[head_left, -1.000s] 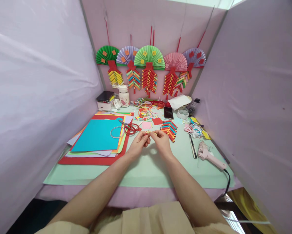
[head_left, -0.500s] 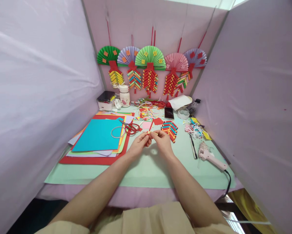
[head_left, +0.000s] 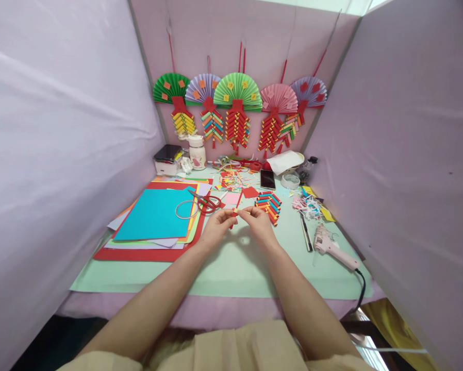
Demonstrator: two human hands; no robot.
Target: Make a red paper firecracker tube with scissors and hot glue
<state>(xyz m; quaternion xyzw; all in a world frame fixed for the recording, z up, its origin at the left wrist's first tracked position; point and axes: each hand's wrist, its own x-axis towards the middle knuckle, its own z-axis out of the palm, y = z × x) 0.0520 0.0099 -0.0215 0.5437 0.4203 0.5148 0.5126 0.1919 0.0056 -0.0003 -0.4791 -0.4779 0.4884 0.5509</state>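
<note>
Over the middle of the table, my left hand (head_left: 219, 225) is closed in a pinch on a thin red paper strip (head_left: 238, 201), whose lower end shows below the fingertips. A narrow yellow paper strip (head_left: 235, 211) crosses the red one, and my right hand (head_left: 259, 224) pinches its other end. The fingertips of both hands almost meet, and they hide part of the two strips. Just beyond my right hand lie rolled paper firecrackers (head_left: 268, 206) in red, blue, orange and yellow, set in slanted rows. Red-handled scissors (head_left: 209, 204) rest to the left of my left hand.
Coloured paper sheets (head_left: 154, 214) are stacked at left under a ring (head_left: 187, 209). A glue gun (head_left: 334, 250) and a pen-like tool (head_left: 306, 233) lie at right. Paper scraps (head_left: 235, 180), a phone (head_left: 267, 179), tape (head_left: 290, 181) and a bottle (head_left: 197, 153) stand behind. Paper fans (head_left: 238, 93) hang on the back wall.
My left fingers have shifted and uncurled slightly around the strips, so the red strip's lower end shows more. My right hand stays nearly in place, still pinching.
</note>
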